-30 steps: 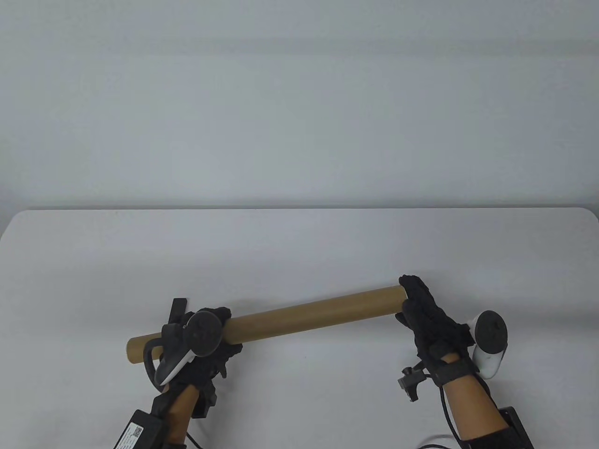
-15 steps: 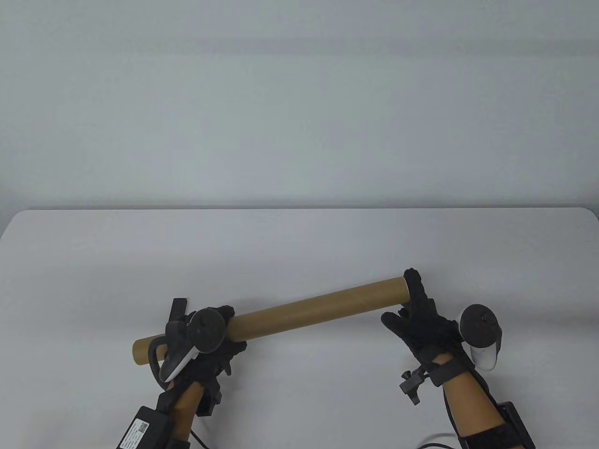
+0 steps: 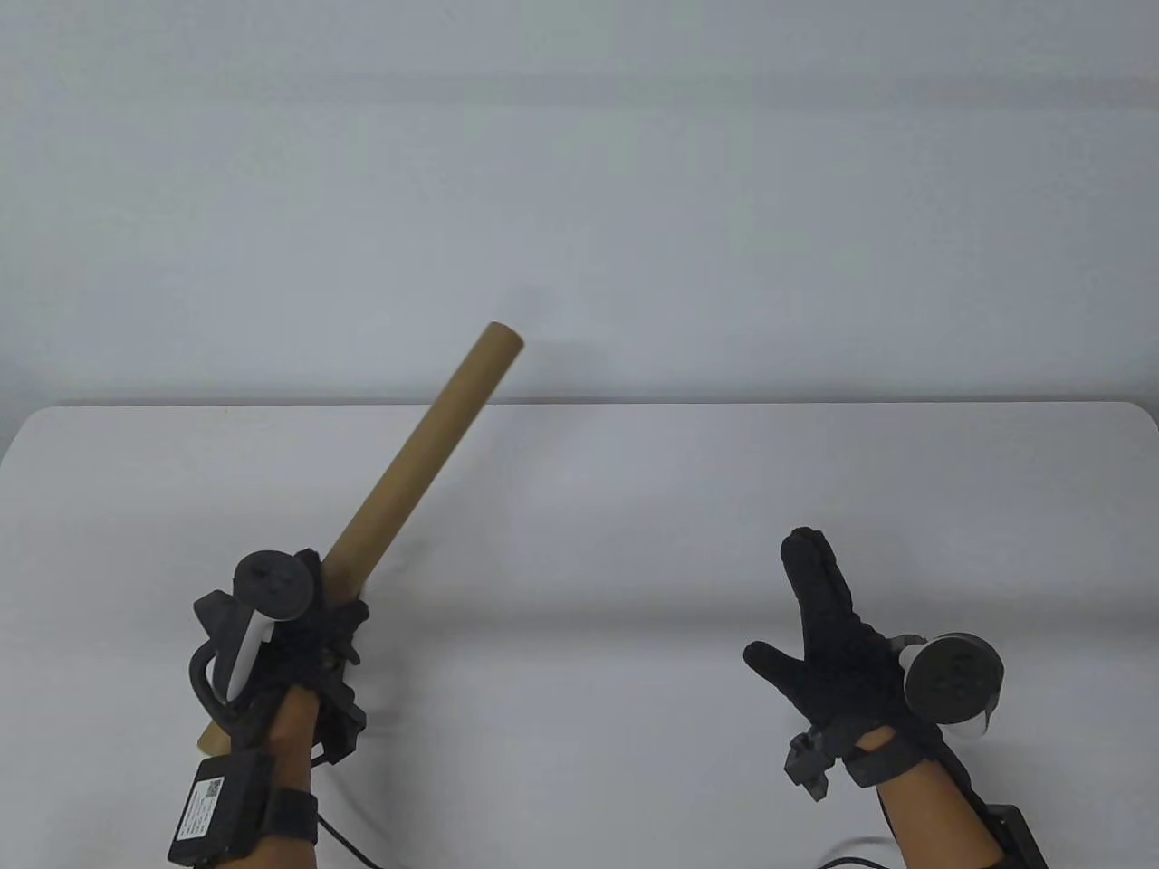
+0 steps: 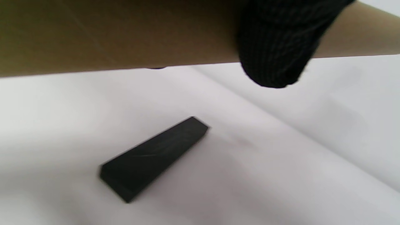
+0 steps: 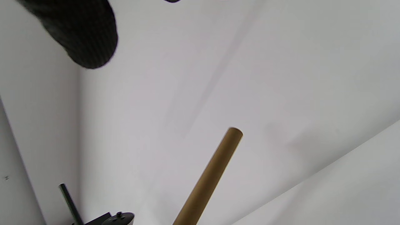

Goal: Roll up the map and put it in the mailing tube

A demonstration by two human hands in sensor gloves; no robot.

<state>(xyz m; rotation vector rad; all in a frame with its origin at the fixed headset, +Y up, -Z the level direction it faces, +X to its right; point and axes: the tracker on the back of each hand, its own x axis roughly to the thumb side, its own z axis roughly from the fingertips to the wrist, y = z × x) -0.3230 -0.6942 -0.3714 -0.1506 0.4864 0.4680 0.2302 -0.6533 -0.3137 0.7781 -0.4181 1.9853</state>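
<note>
A brown cardboard mailing tube (image 3: 418, 453) is lifted off the white table (image 3: 634, 507), its far end tilted up and away toward the wall. My left hand (image 3: 312, 615) grips it near its lower end; the bottom tip sticks out behind my wrist. In the left wrist view the tube (image 4: 118, 34) fills the top edge with a gloved finger (image 4: 275, 47) wrapped over it. My right hand (image 3: 819, 625) hovers over the table at the right, fingers straight, thumb spread, holding nothing. The right wrist view shows the tube (image 5: 212, 175) from afar. No map is visible.
A small black wedge-shaped block (image 4: 153, 159) lies on the table beneath my left hand. A pale wall (image 3: 579, 181) rises behind the table's far edge.
My right hand let go of the tube's right end and drew back, fingers straight. My left hand swung the tube from nearly level to steeply tilted up and away.
</note>
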